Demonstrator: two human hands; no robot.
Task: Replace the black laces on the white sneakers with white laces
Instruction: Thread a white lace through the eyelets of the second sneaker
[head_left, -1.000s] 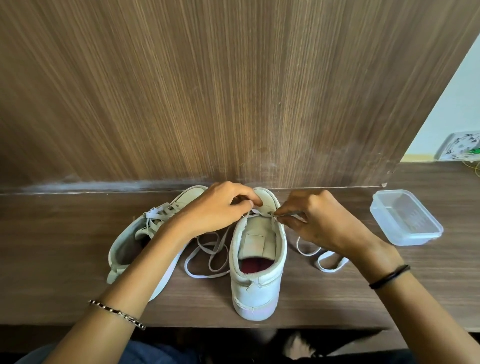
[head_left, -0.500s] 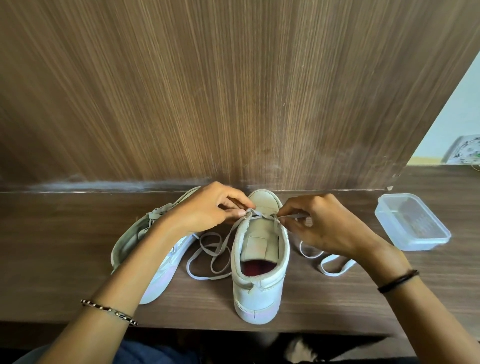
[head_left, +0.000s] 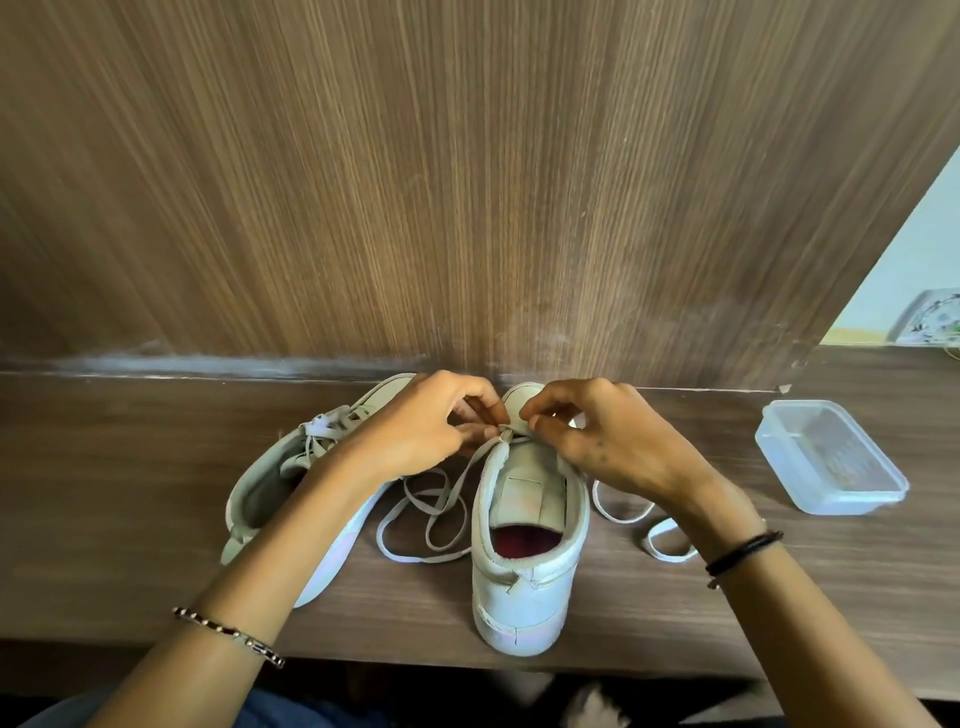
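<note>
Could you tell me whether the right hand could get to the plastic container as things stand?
Probably yes. The container sits on the table to the right of the right hand, with only bare wood between them. That hand is pinching the lace, though, and would have to let go first.

The left hand (head_left: 415, 428) and right hand (head_left: 610, 444) hide the front eyelets of the upright white sneaker (head_left: 524, 587); the routing of the flat white lace (head_left: 415, 558) there is indeterminate. The patterned white object (head_left: 930, 322), far right, is cut by the picture's edge.
</note>
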